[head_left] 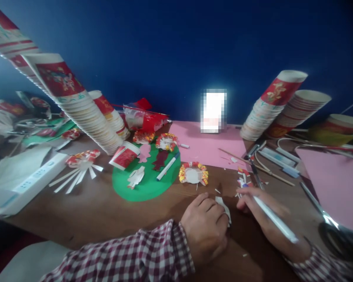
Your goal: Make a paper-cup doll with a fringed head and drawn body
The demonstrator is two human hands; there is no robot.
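Observation:
My left hand rests on the brown table with its fingers curled, holding down a small white paper piece that sticks out beyond the fingertips. To its right, a slim white marker pen is gripped in my right hand, the shaft slanting back over the thumb side. Paper scraps lie near the right fingertips. Just beyond my left hand is a curled red-and-yellow paper cup ring with a white round base. A green paper disc bears fish-shaped cut-outs, a white marker and a tipped paper cup.
Tall stacks of paper cups lean at the left, with more cup stacks at the back right. A pink sheet lies under a bright blurred screen. Scissors sit far right. A white box and a slit cup are left.

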